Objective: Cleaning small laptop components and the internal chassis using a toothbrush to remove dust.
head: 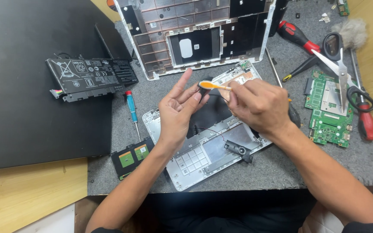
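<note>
Working above an opened laptop shell, the person holds a small black part (204,89) in the left hand (178,113) and touches it with an orange pry tool (214,85) pinched in the right hand (257,105). The part sits at the left fingertips, just over the silver lower case (203,151) on the grey mat of the worktop (255,170).

Judging by how things lie, the teardown looks well advanced: the black battery (92,75) lies apart on the left, the green mainboard (330,110) rests on the right under a pair of scissors (344,71), and the white keyboard frame (195,32) lies turned over at the back. A black speaker (238,149) with thin wires seems to remain in the lower case, so some removal is probably left.

The left hand is raised palm inward, index finger stretched up, thumb and middle fingers closed on the part. The right hand is curled knuckles-up, its grip clenched on the tool's handle, tip pointing left. A blue screwdriver (131,108) and a red-handled screwdriver (298,36) lie unused nearby.
</note>
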